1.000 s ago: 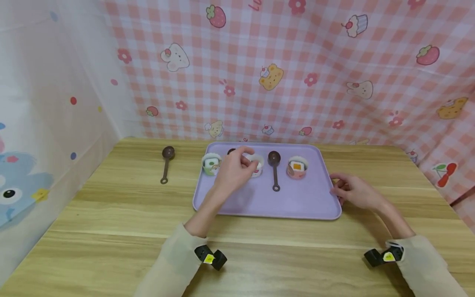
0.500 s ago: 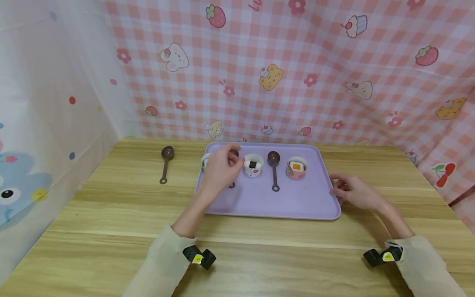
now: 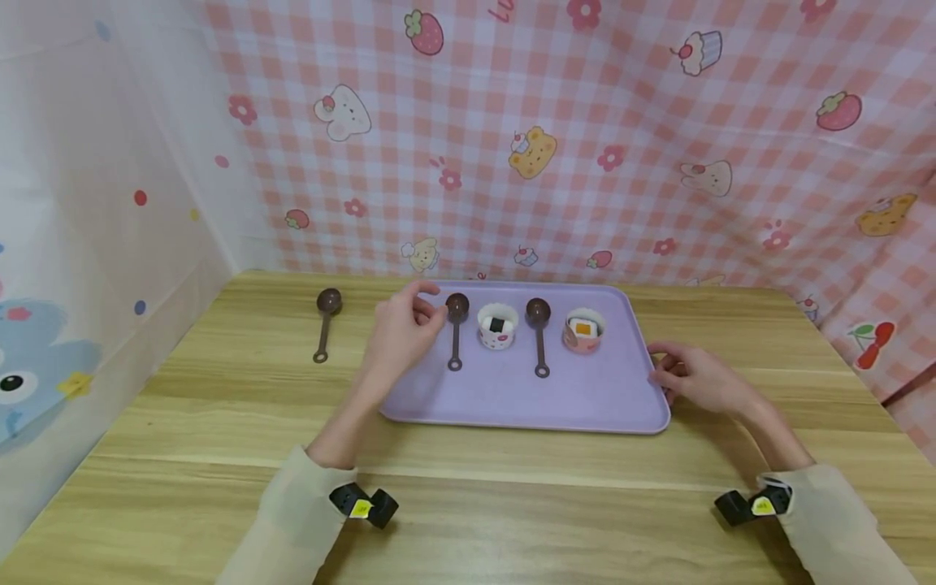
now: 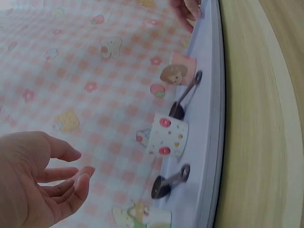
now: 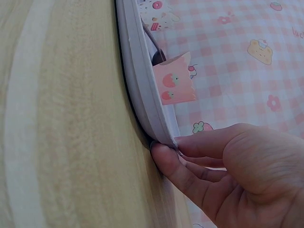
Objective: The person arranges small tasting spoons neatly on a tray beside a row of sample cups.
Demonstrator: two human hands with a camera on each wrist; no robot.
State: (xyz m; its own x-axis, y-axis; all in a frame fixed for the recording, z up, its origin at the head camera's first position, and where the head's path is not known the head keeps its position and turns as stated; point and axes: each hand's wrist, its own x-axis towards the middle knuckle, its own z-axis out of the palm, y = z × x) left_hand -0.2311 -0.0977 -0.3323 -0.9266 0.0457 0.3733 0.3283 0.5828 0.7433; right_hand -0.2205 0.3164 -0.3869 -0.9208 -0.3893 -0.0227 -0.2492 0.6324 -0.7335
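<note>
My left hand (image 3: 400, 335) hovers over the left end of the lilac tray (image 3: 526, 402), its fingers loosely bent around nothing, as the left wrist view confirms. It hides the green-patterned paper cup (image 4: 137, 217) from the head view. Just right of that hand lies a dark brown spoon (image 3: 456, 331), then a white spotted paper cup (image 3: 497, 327) containing a white block with a black band. Another brown spoon (image 3: 540, 337) and a pink paper cup (image 3: 582, 331) with an orange-topped white block follow. At the tray's right rim, my right hand (image 5: 223, 175) pinches the edge between thumb and fingers.
A further brown spoon (image 3: 326, 325) lies on the wooden table (image 3: 219, 406), left of the tray. A pink checked cloth (image 3: 483, 122) hangs behind the table, and a white patterned cloth (image 3: 95, 244) hangs on the left.
My left hand has moved left across the tray, uncovering the white spotted cup and the spoon beside it and covering the green-patterned cup. My right hand has stayed on the tray's edge.
</note>
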